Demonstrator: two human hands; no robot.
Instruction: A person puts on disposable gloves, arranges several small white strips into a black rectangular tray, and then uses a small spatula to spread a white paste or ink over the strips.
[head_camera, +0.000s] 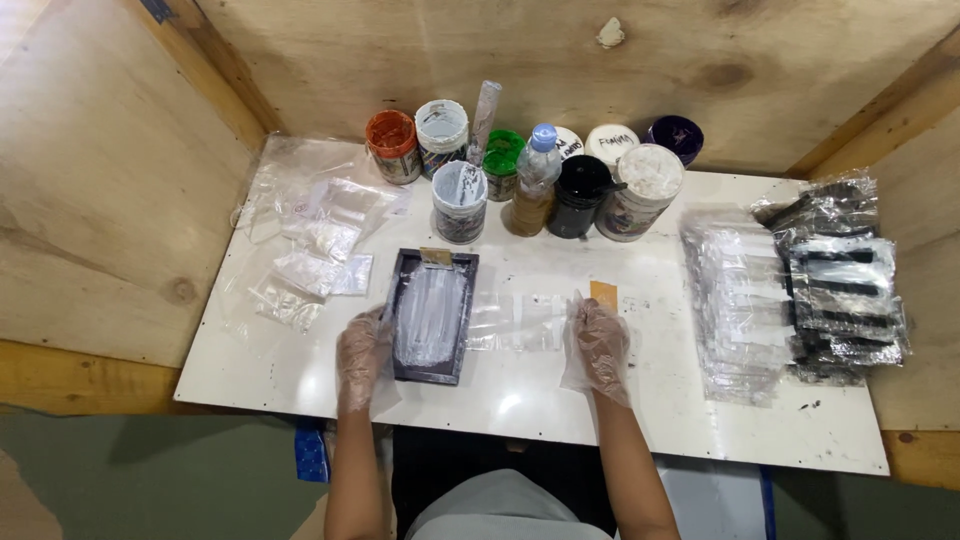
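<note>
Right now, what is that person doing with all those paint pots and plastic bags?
A person in thin plastic gloves sits at a white table. The left hand rests against a dark rectangular tray covered in whitish paint. The right hand lies on a clear plastic sleeve beside the tray. Paint jars stand in a row at the back. Clear bags lie on the left, and packed stacks sit on the right.

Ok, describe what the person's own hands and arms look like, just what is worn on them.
Both the left hand and the right hand wear thin, loose, see-through plastic gloves, crinkled and baggy, with open cuffs that end just past the wrists. The forearms are bare: no sleeves reach them, and no watch, band or ring can be made out. A grey garment shows at the bottom edge.
</note>
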